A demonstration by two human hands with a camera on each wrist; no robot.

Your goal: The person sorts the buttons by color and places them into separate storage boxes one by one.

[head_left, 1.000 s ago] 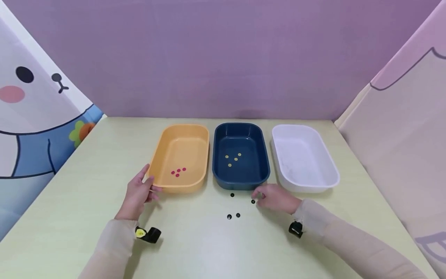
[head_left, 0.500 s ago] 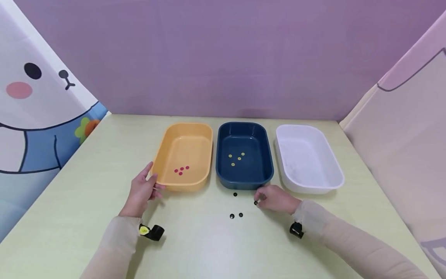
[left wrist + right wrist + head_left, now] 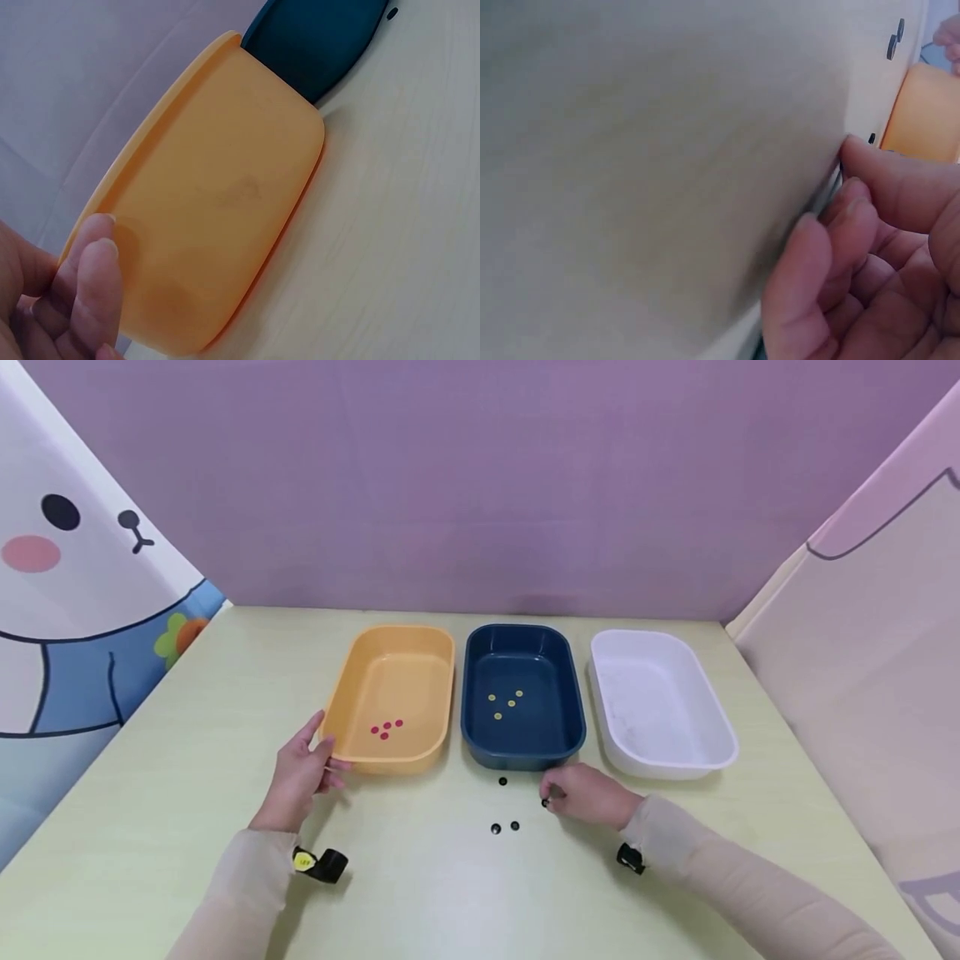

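Note:
My right hand [image 3: 588,792] is low over the table just in front of the dark blue tray [image 3: 525,760], with thumb and fingertips pinching a small black button [image 3: 545,803] at the tabletop. In the right wrist view the fingers hide this button. Several other black buttons [image 3: 496,829] lie flat to its left. My left hand [image 3: 298,777] grips the near left corner of the orange tray [image 3: 390,766], thumb at the rim and fingers against the outer wall. Several red buttons [image 3: 387,726] lie inside the orange tray, and several yellow buttons [image 3: 512,703] inside the blue one.
A white tray [image 3: 663,710] stands to the right of the blue tray, with nothing visible in it. All three trays sit in a row on the pale table [image 3: 420,877]. Purple cloth [image 3: 480,485] rises behind, and printed cloth panels flank the table.
The right hand has drawn slightly toward me, and the black button at its fingertips has shifted with it. The left hand stays at the orange tray. The head view has shifted a little.

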